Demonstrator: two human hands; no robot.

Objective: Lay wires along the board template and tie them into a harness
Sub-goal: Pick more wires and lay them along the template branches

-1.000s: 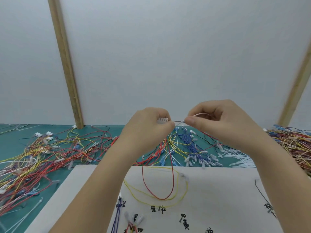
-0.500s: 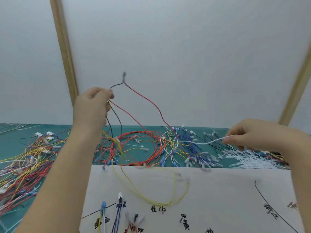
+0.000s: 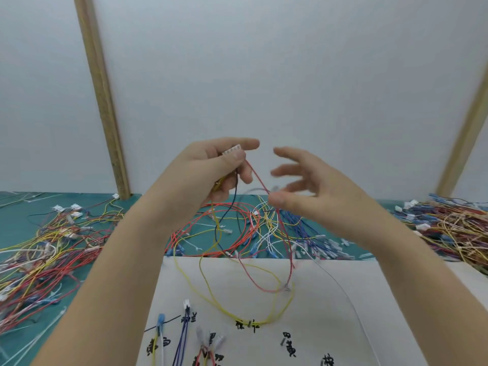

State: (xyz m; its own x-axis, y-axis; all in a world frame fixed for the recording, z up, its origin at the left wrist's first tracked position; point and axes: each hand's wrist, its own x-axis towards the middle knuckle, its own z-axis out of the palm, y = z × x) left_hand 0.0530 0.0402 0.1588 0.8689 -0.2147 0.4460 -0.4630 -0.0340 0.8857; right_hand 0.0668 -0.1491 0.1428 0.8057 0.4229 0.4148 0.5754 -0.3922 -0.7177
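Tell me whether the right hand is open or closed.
Open. The right hand has its fingers spread and blurred beside the red wire, apparently gripping nothing.

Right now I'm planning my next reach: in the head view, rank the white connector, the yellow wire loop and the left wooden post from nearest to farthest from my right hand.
1. White connector, just left, pinched in the left hand.
2. Yellow wire loop, below on the board.
3. Left wooden post, far left.

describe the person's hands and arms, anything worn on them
Both arms are bare from the lower edge of the picture up to the wrists: no sleeves, gloves, watch or bands show. The left hand and the right hand carry no rings that I can see, and the nails look short and plain. The right hand is partly blurred.
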